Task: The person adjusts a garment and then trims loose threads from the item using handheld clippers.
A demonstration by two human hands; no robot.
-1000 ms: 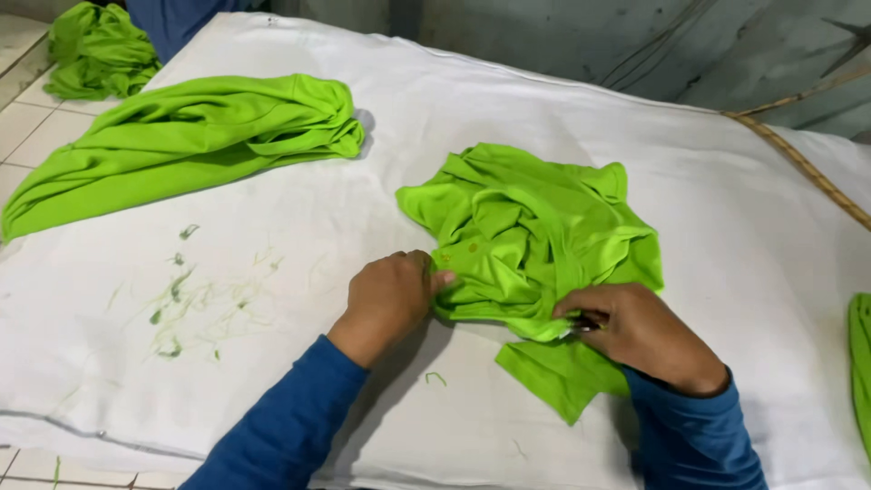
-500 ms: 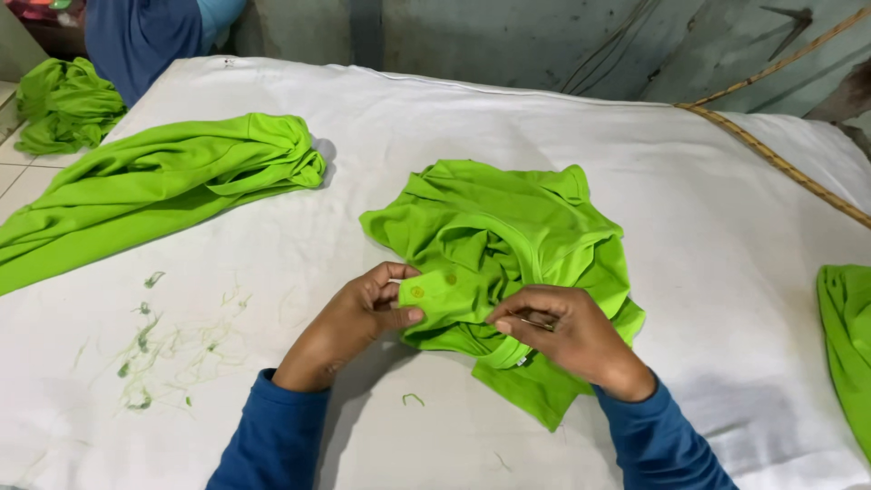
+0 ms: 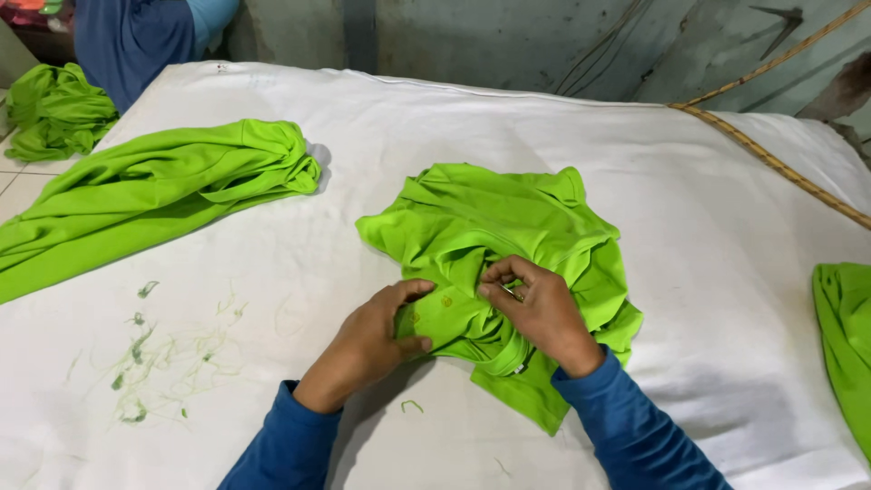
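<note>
The green shirt (image 3: 508, 236) lies bunched on the white tabletop (image 3: 454, 118), under and just beyond our hands. We work at its near edge, where a strip with small buttons shows between our fingers. To do this well, we judge that we should keep the strip flat and taut between both hands, let the thumbs steady the cloth while the fingertips work, and leave the rest of the bundle undisturbed so the folds do not slide over the spot.

Our left hand (image 3: 376, 340) lies palm down on the cloth, thumb and forefinger pinching the strip from the left. Our right hand (image 3: 535, 304) is curled over it from the right, fingertips pinched on something small at the cloth; what it is we cannot tell. The two hands nearly touch. Both forearms, in blue sleeves (image 3: 635, 426), come up from the near edge and angle inward.

Left of our left hand lie loose green threads (image 3: 145, 363). Farther left and beyond, a second shirt (image 3: 163, 195) is stretched long. Far right, another green piece (image 3: 844, 336) rests at the edge, with a rope (image 3: 771, 163) beyond it.
</note>
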